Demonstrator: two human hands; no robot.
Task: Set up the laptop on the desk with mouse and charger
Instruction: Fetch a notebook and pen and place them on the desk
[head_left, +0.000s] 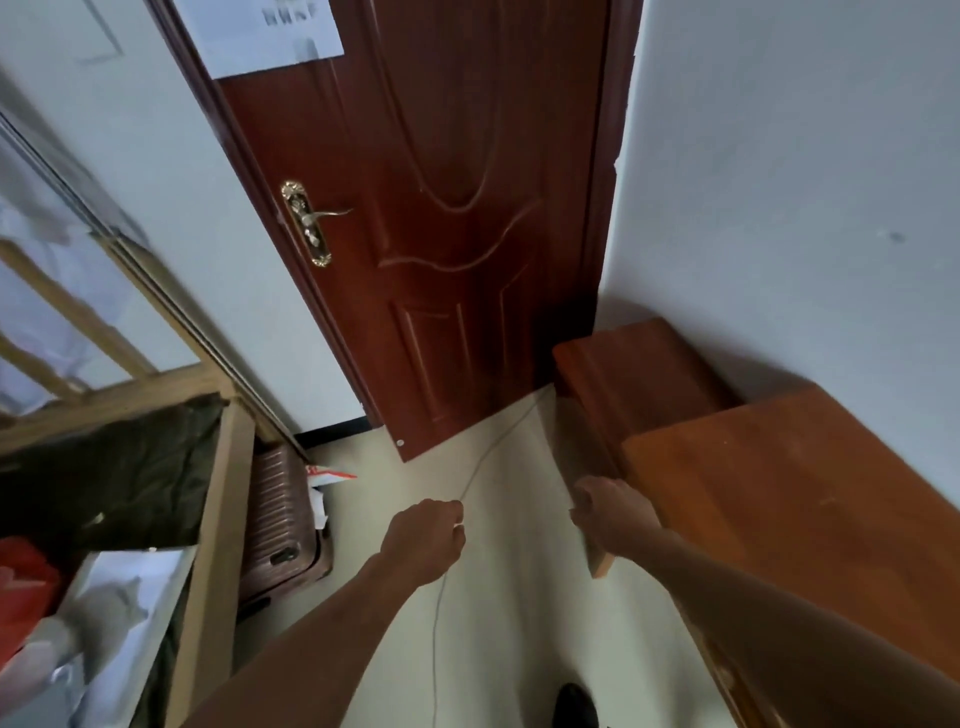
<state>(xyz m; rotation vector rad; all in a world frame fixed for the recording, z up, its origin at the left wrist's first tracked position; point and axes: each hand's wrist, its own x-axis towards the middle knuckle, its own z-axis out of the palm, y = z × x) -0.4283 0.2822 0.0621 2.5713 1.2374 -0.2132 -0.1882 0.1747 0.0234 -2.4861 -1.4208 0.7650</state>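
A thin white charger cable (488, 452) runs over the pale floor from the gap between door and desk to my left hand (423, 540), then hangs down past my wrist toward the bottom edge. My left hand grips the cable in a fist at mid-frame. My right hand (610, 512) is against the front corner of the brown wooden desk (810, 519) on the right; its fingers are turned away from the camera, so I cannot tell whether it holds anything. No laptop or mouse is in view.
A dark red door (467, 234) with a brass handle (311, 221) stands shut ahead. On the left are a wooden bed frame (218, 519) with bedding and a brown ribbed suitcase (278, 519) on the floor. A black shoe (576, 704) shows at the bottom.
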